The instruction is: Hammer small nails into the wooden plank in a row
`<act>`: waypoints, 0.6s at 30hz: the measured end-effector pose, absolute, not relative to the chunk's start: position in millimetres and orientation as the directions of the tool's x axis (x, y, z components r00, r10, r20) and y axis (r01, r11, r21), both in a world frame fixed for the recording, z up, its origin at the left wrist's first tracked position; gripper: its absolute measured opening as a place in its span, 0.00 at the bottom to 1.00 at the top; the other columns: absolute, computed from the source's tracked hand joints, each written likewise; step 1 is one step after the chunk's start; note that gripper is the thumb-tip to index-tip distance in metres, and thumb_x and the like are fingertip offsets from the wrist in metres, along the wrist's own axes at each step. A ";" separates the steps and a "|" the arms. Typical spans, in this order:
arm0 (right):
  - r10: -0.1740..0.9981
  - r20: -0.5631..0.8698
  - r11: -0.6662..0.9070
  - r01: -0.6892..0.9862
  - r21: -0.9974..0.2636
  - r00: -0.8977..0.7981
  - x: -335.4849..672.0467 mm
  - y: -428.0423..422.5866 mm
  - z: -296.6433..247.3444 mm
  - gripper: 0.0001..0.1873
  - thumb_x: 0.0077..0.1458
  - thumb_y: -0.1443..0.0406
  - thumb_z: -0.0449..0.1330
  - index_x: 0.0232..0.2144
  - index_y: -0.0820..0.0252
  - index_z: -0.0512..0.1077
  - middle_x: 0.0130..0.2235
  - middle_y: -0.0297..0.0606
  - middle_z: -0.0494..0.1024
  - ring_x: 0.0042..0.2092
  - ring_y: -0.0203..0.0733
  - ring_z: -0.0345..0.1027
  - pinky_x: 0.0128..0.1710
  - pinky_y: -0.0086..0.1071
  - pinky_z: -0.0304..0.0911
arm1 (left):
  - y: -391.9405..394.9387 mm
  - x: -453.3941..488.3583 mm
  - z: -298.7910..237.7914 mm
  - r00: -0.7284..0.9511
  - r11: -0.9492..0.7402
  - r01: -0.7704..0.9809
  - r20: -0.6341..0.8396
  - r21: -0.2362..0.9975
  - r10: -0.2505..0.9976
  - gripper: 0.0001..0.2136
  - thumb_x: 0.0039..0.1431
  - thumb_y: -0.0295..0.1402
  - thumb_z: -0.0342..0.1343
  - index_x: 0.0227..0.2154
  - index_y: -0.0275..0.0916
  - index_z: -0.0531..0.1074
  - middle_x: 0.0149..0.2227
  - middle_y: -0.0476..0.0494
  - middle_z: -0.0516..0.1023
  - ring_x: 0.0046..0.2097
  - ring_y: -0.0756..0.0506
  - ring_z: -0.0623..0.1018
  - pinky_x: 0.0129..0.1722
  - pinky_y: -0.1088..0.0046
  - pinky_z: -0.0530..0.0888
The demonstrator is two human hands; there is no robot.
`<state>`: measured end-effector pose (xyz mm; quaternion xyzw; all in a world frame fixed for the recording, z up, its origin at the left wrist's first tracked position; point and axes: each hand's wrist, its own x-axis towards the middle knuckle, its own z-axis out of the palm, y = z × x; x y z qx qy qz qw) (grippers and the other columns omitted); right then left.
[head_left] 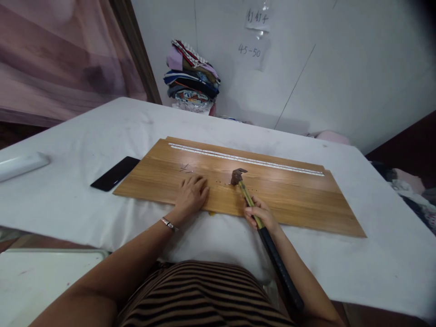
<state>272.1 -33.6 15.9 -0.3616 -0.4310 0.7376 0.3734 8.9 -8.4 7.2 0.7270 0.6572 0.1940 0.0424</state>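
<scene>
A claw hammer [254,205] with a rusty head and a yellow and black handle is held in my right hand [261,213], fingers wrapped round the handle near the head. Its head is over the middle of a wooden board [299,200], among a row of small nail heads or holes [254,190]. My left hand [191,194] rests palm down on the board, fingers stretched out. Just beyond its fingertips lie several loose nails [185,169]. Whether the hammer head touches the board or a nail is hard to tell.
Two white measuring strips [245,159] lie along the board's far side. A black phone or tablet [116,174] is left of the board on the white-covered table [85,136]. A white object [23,165] sits farther left. Folded clothes [192,77] are stacked by the wall.
</scene>
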 end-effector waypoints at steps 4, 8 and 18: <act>0.865 -0.211 -0.348 -0.242 -0.906 -0.455 271.9 -34.0 17.0 0.24 0.44 0.61 0.63 0.44 0.60 0.64 0.19 0.20 0.67 0.12 0.27 0.51 0.10 0.22 0.46 | -7.9 7.5 4.7 0.074 -0.143 0.944 0.233 0.298 0.970 0.16 0.65 0.40 0.47 0.50 0.44 0.74 0.55 0.40 0.74 0.57 0.38 0.69 0.58 0.54 0.62; 0.863 -0.213 -0.347 -0.231 -0.909 -0.458 271.9 -33.7 17.1 0.24 0.44 0.61 0.64 0.44 0.60 0.64 0.17 0.20 0.66 0.12 0.28 0.50 0.10 0.23 0.46 | -7.0 6.3 2.2 0.080 -0.151 0.944 0.239 0.294 0.968 0.17 0.65 0.40 0.47 0.50 0.43 0.74 0.55 0.39 0.73 0.57 0.37 0.69 0.57 0.54 0.63; 0.858 -0.217 -0.354 -0.229 -0.907 -0.465 273.5 -32.7 15.9 0.25 0.44 0.61 0.64 0.44 0.59 0.64 0.18 0.20 0.67 0.12 0.27 0.51 0.10 0.23 0.46 | -7.1 7.0 3.4 0.073 -0.143 0.943 0.232 0.300 0.970 0.16 0.64 0.40 0.48 0.50 0.45 0.74 0.55 0.40 0.74 0.57 0.37 0.69 0.58 0.54 0.62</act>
